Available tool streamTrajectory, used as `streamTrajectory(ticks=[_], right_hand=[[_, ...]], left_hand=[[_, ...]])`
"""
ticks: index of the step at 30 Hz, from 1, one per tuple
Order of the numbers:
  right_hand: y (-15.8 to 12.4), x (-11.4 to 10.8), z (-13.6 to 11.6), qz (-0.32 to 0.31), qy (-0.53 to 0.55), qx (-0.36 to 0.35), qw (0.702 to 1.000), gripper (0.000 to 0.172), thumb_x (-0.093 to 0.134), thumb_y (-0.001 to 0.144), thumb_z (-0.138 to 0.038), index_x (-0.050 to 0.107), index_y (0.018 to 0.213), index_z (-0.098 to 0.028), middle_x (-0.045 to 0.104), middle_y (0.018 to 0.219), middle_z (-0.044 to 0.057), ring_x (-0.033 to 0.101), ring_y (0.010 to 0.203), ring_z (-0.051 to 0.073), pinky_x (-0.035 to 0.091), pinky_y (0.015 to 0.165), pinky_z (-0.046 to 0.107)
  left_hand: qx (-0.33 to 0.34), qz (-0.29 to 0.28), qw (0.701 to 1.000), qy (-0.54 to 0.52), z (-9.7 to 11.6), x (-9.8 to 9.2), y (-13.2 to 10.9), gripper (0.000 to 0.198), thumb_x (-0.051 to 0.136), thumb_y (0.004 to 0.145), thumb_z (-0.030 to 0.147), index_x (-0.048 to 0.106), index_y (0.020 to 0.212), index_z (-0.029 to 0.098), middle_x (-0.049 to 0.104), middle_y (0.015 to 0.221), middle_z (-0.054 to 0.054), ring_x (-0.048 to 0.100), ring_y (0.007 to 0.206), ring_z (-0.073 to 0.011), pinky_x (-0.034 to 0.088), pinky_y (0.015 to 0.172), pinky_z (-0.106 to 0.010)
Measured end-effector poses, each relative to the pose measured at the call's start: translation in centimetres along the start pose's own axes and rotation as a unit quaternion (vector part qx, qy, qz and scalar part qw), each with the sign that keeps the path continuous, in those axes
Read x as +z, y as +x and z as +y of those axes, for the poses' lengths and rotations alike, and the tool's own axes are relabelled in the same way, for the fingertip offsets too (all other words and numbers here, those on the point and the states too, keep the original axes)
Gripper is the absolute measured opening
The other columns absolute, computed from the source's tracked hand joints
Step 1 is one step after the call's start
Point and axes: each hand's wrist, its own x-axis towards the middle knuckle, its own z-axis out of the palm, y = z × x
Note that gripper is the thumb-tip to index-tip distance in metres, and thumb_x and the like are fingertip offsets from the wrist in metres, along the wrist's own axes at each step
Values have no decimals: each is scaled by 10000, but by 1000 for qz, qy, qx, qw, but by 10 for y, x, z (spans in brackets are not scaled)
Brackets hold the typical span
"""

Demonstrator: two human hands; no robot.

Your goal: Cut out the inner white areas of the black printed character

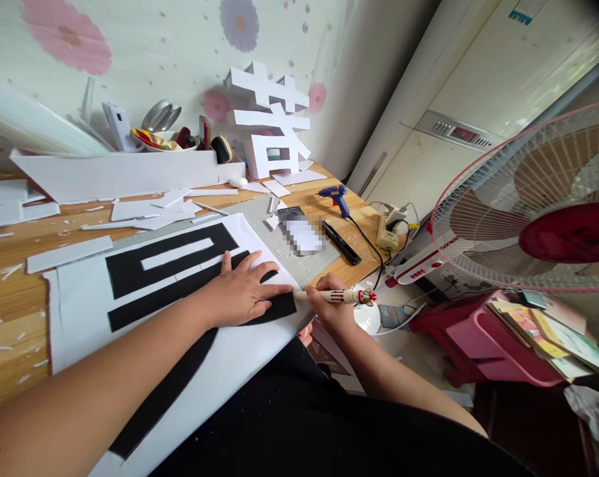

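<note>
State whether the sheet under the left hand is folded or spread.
Spread: the white sheet lies open beneath the left hand, its large black shapes showing.

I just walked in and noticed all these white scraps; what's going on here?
A person's left hand lies spread on a white sheet with black shapes, while the right hand holds a cream pen, its tip near one shape's end. Beyond, a blue glue gun rests on the wooden table.
</note>
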Motion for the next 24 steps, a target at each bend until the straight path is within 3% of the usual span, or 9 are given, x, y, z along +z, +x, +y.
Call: streamTrajectory(ticks=[5,14,24], right_hand=[[-2,-2,7,1,-3,-47,999,310,636,748,-367,403,579,-251,445,504,-45,405,504,130,331,497,268],[-5,-4,9,-9,10,-37,999,319,639,747,-370,394,580,-251,422,506,-55,395,499,127,327,515,276],[-1,-1,3,44,22,-38,998,302,655,769,-398,470,590,-238,492,532,-42,449,508,128,366,516,269]], left_hand=[[-2,2,1000,5,0,1,0,547,510,937,357,442,1424,596,388,1591,-41,175,1498,-465,71,987,-905],[-1,3,1000,18,-1,0,0,542,507,944,355,443,1429,586,382,1598,-51,181,1503,-453,96,992,-899],[4,1,1000,11,-2,3,-1,555,506,958,338,409,1419,632,352,1630,-19,134,1515,-465,64,1002,-891]])
